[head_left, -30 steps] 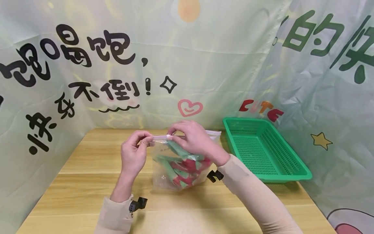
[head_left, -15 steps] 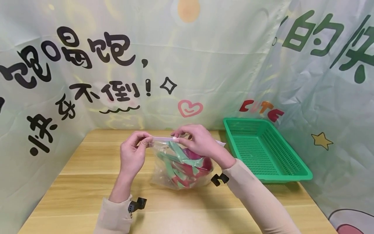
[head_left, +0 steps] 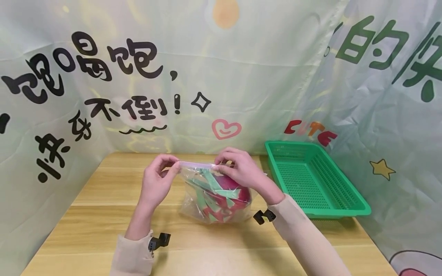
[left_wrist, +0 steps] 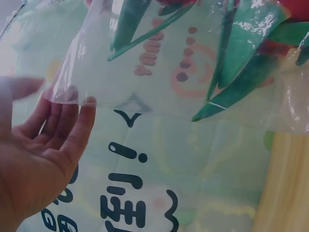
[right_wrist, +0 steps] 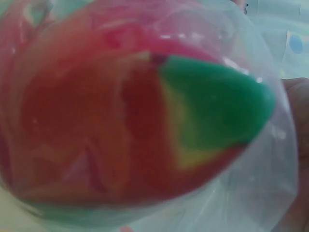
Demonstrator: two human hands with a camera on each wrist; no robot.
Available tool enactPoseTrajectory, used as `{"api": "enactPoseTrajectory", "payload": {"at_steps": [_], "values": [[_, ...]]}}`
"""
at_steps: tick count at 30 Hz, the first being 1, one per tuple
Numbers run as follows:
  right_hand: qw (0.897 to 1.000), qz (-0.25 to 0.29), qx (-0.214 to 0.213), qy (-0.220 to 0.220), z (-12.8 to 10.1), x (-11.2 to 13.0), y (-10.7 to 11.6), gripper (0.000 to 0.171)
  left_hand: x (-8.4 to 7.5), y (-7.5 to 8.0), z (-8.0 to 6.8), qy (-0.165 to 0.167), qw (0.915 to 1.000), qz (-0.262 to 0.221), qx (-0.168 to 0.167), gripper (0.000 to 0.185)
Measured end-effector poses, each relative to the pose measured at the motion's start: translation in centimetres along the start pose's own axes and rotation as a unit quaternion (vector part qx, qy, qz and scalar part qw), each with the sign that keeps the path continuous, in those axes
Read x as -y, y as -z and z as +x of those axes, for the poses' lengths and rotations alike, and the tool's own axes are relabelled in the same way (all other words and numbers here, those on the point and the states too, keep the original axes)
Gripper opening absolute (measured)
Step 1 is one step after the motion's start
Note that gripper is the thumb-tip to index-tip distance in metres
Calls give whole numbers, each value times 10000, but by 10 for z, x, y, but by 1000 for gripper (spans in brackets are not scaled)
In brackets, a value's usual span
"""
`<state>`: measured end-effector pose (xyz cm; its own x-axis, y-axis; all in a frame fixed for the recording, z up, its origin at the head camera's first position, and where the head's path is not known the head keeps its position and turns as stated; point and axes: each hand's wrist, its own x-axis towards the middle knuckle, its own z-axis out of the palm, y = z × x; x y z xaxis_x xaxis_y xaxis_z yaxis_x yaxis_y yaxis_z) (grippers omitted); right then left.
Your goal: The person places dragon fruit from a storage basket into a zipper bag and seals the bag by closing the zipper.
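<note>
I'm pinching a clear zip bag [head_left: 215, 195] by its top strip with both hands

My left hand [head_left: 156, 183] is gripping the strip's left end and my right hand [head_left: 238, 171] is nipping it further right, so the seal is running level, left to right, above the wooden table [head_left: 103, 214]. The thin, glossy film is sagging onto the table, bulging round a red fruit with green pointed scales [head_left: 226, 193]. My right hand is hiding the bag's far corner, and the right wrist view is blurring into red and green. A green mesh basket [head_left: 312, 178] is sitting nearby
</note>
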<state>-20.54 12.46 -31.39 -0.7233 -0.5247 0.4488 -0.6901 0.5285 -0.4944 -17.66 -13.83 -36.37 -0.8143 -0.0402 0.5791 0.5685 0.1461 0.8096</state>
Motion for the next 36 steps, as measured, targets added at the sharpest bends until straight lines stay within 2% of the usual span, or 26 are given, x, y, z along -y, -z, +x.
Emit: {"api": "enactPoseTrajectory", "payload": {"at_steps": [3,6,12,20,31,36], "values": [[9999,111,-88,67,-1,-2,-3,9,1,-3,0,-313,9984,298,352,17],[9996,151,-162,166,-2,-3,-6,9,2,-8,0,-451,9963,561,463,16],[9992,207,-227,238,-5,-2,-12,9,1,-14,-2,-313,9960,787,270,7],[9960,-51,-388,809,-8,-2,-10,7,-3,-17,-2,-274,9952,935,56,5],[9973,242,-512,472,-26,-17,4,7,2,-10,-2,-297,9958,824,-266,7],[9969,369,-574,385,-36,-24,10,8,3,-7,-2,-309,9960,787,-292,7]]}}
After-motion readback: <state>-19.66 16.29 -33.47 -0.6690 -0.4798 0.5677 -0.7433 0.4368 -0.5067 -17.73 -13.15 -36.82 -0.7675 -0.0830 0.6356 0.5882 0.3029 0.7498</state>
